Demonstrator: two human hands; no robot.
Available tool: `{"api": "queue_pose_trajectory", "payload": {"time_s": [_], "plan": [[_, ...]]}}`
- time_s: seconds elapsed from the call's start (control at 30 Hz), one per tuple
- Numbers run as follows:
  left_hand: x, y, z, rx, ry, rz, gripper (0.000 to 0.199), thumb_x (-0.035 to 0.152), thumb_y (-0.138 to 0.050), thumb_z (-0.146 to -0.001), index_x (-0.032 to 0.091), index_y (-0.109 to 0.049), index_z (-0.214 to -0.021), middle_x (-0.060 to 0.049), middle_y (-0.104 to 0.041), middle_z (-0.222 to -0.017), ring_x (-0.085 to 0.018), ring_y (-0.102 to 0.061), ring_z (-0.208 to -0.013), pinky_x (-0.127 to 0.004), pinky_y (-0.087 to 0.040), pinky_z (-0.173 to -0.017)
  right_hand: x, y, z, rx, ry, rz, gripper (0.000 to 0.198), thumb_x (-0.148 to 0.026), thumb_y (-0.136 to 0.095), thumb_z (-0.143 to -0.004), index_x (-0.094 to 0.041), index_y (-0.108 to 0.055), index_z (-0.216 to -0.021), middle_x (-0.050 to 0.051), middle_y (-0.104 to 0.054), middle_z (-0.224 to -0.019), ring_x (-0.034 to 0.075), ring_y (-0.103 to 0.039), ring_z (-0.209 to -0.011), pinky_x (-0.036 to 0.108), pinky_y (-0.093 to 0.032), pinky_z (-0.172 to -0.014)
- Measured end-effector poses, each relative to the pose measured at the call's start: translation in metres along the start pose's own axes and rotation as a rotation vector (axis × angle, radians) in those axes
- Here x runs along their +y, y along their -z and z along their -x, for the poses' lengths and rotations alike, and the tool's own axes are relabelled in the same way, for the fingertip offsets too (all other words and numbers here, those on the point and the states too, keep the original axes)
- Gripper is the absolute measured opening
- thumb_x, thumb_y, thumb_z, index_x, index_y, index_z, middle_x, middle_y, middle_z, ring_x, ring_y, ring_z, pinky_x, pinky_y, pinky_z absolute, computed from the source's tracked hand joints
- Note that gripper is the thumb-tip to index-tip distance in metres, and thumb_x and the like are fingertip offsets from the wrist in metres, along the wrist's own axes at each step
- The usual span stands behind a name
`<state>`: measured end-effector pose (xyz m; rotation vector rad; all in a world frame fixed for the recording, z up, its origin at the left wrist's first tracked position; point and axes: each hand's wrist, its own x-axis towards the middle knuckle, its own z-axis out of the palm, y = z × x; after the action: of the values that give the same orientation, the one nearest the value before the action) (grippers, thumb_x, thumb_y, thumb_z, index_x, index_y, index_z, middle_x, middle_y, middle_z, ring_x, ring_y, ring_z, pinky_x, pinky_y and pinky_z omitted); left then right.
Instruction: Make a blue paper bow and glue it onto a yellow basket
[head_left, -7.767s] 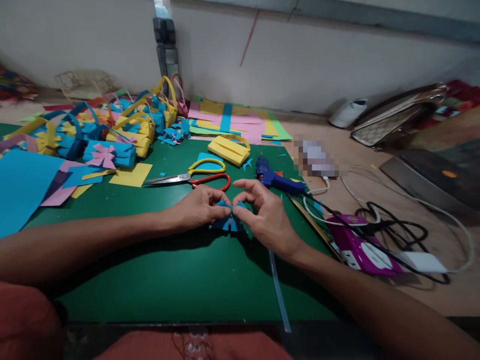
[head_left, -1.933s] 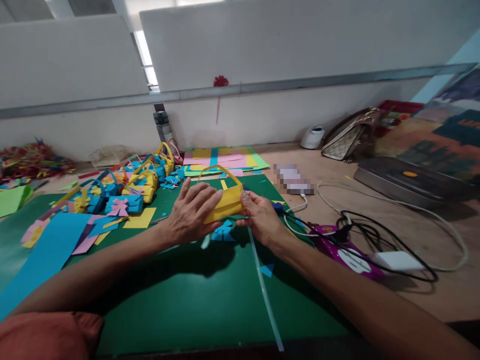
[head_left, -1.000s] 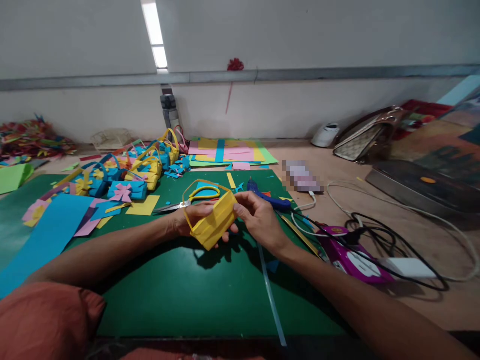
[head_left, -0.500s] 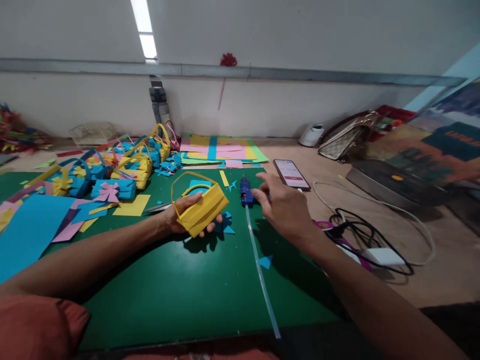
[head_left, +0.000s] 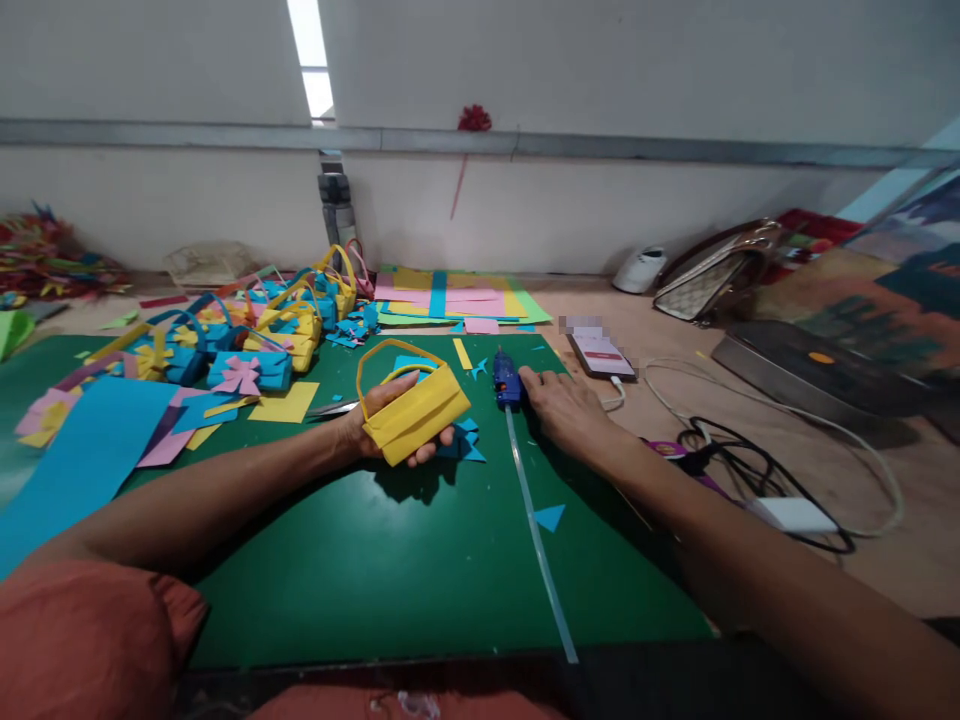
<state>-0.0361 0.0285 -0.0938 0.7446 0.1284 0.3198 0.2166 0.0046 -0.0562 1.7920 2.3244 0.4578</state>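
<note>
From afar I see the left hand (head_left: 363, 432) cradling a small yellow folded-paper handbag (head_left: 417, 415) above the flat green mat (head_left: 337, 570), likely to keep its front upward, while the right hand (head_left: 564, 405) curls at the blue plastic glue gun (head_left: 506, 380), whether gripping, I cannot tell.

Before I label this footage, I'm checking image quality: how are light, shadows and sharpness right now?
Head view: the gap between the wall panels is blown out white; dark shadows fall on the green mat below the yellow paper bag and beside the right forearm; blocky pixelation mars the phone's edges; the far-left colourful pile looks soft.
</note>
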Motion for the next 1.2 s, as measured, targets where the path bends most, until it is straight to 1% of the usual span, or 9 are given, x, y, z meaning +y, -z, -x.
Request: {"api": "queue_pose_trajectory", "payload": {"time_s": [0.13,0.3,0.43,0.53,0.6,0.8,0.87,1.0,1.2], "plan": [[0.003,-0.001,0.001,-0.005,-0.001,-0.006,0.051,0.053,-0.036,-0.087,0.01,-0.047,-0.113,-0.016,-0.067,-0.087,-0.025,-0.066,-0.059,-0.029,-0.048,-0.048,0.001,0.014,-0.002,0.053,-0.055,-0.063,0.05,0.001,-0.045,-0.073,-0.01,-0.047,-0.121,0.017,-0.063,-0.1,0.028,-0.058,-0.091,0.032,-0.037,-0.071],[0.003,-0.006,0.001,-0.014,-0.003,0.022,0.047,0.05,-0.033,-0.09,0.012,-0.046,-0.114,-0.016,-0.068,-0.088,-0.026,-0.068,-0.06,-0.029,-0.049,-0.047,0.012,0.037,-0.004,0.183,-0.156,-0.288,0.041,-0.021,-0.046,-0.084,-0.012,-0.045,-0.124,0.012,-0.065,-0.099,0.023,-0.061,-0.079,0.029,-0.04,-0.061],[0.001,-0.01,0.001,0.061,-0.055,0.043,0.041,0.046,-0.032,-0.092,0.012,-0.048,-0.109,-0.015,-0.068,-0.086,-0.024,-0.067,-0.058,-0.028,-0.049,-0.045,0.013,0.049,-0.001,0.28,-0.256,-0.809,0.028,-0.04,-0.053,-0.081,-0.014,-0.063,-0.085,0.006,-0.064,-0.073,0.018,-0.057,-0.061,0.028,-0.041,-0.054],[0.003,-0.009,0.001,0.103,-0.071,0.034,0.043,0.048,-0.033,-0.092,0.011,-0.048,-0.11,-0.015,-0.068,-0.086,-0.023,-0.067,-0.058,-0.028,-0.05,-0.044,0.004,0.052,0.008,0.242,-0.186,-0.901,0.042,-0.048,-0.05,-0.08,-0.018,-0.059,-0.051,0.005,-0.061,-0.064,0.016,-0.054,-0.057,0.029,-0.042,-0.055],[0.007,-0.006,0.001,0.127,-0.081,0.03,0.046,0.049,-0.033,-0.092,0.01,-0.048,-0.112,-0.015,-0.068,-0.085,-0.023,-0.067,-0.057,-0.028,-0.05,-0.044,-0.005,0.051,0.016,0.18,-0.099,-0.949,0.044,-0.048,-0.049,-0.081,-0.02,-0.059,-0.048,0.005,-0.062,-0.062,0.016,-0.055,-0.056,0.029,-0.044,-0.056],[0.011,0.005,0.002,0.097,-0.098,0.012,0.048,0.049,-0.032,-0.093,0.01,-0.047,-0.114,-0.013,-0.068,-0.083,-0.022,-0.067,-0.058,-0.028,-0.051,-0.049,-0.025,0.047,0.035,0.128,-0.038,-1.253,0.031,-0.039,-0.062,-0.074,-0.019,-0.064,-0.097,0.007,-0.071,-0.095,0.022,-0.065,-0.08,0.034,-0.053,-0.069],[0.009,0.007,0.002,0.067,-0.072,-0.013,0.048,0.051,-0.032,-0.092,0.012,-0.047,-0.116,-0.013,-0.068,-0.085,-0.022,-0.067,-0.058,-0.029,-0.051,-0.047,-0.028,0.049,0.041,0.08,0.006,-1.247,0.024,-0.039,-0.059,-0.076,-0.021,-0.065,-0.09,0.007,-0.07,-0.099,0.021,-0.065,-0.075,0.033,-0.054,-0.066],[0.006,0.011,0.001,0.067,-0.065,-0.065,0.048,0.054,-0.038,-0.088,0.012,-0.049,-0.109,-0.012,-0.068,-0.082,-0.022,-0.066,-0.056,-0.028,-0.05,-0.045,-0.033,0.05,0.053,-0.021,0.028,-1.241,0.025,-0.039,-0.053,-0.079,-0.02,-0.065,-0.092,0.005,-0.07,-0.081,0.016,-0.061,-0.056,0.029,-0.052,-0.054],[0.007,0.012,0.001,0.043,-0.076,-0.058,0.049,0.055,-0.043,-0.086,0.011,-0.05,-0.106,-0.01,-0.069,-0.08,-0.021,-0.065,-0.053,-0.026,-0.047,-0.044,-0.042,0.043,0.064,0.029,0.002,-1.096,0.034,-0.045,-0.053,-0.08,-0.024,-0.064,-0.105,0.003,-0.068,-0.074,0.018,-0.061,-0.059,0.028,-0.051,-0.052]]}}
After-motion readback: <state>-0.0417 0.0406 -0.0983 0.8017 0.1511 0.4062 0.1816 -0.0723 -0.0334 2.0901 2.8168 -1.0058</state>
